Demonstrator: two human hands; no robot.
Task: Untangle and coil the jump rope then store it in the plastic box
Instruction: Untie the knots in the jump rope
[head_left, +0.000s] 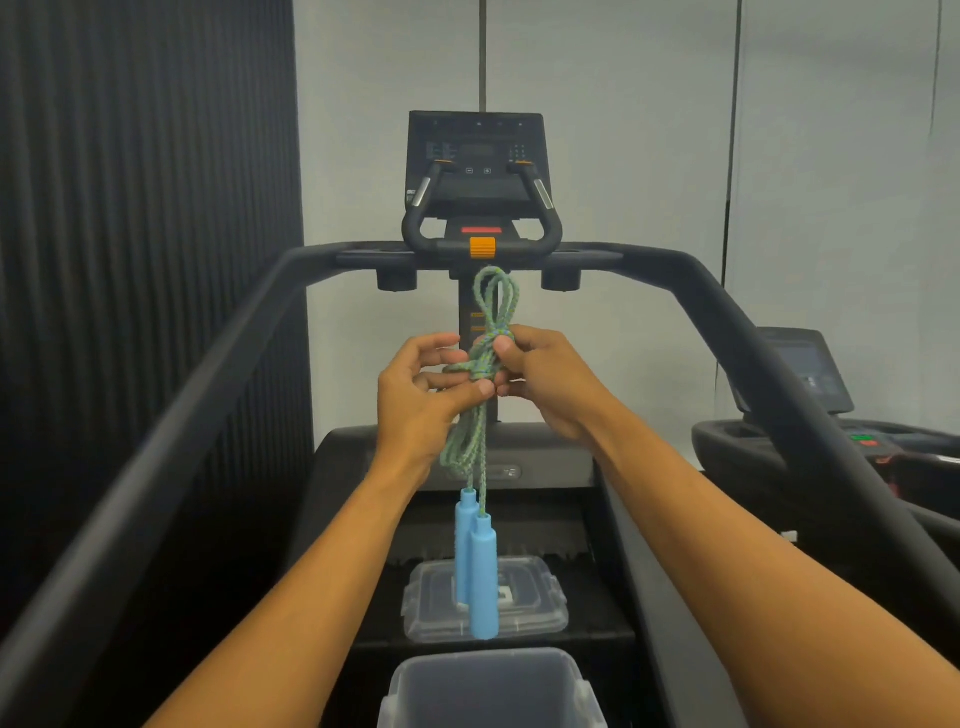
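A green braided jump rope (470, 441) hangs bunched in front of me, with a knot at hand height and loops sticking up above it. My left hand (421, 395) and my right hand (540, 379) both pinch the rope at the knot. Two light blue handles (475, 561) dangle side by side below the hands. Under them, at the bottom edge, stands the open clear plastic box (415, 680). Its clear lid (535, 597) lies flat just beyond the box, partly hidden by the handles.
I stand on a black treadmill with side rails (171, 415) running left and right of my arms and a console (478, 161) ahead. A second machine (810, 395) stands at the right. A dark ribbed wall panel (145, 208) fills the left.
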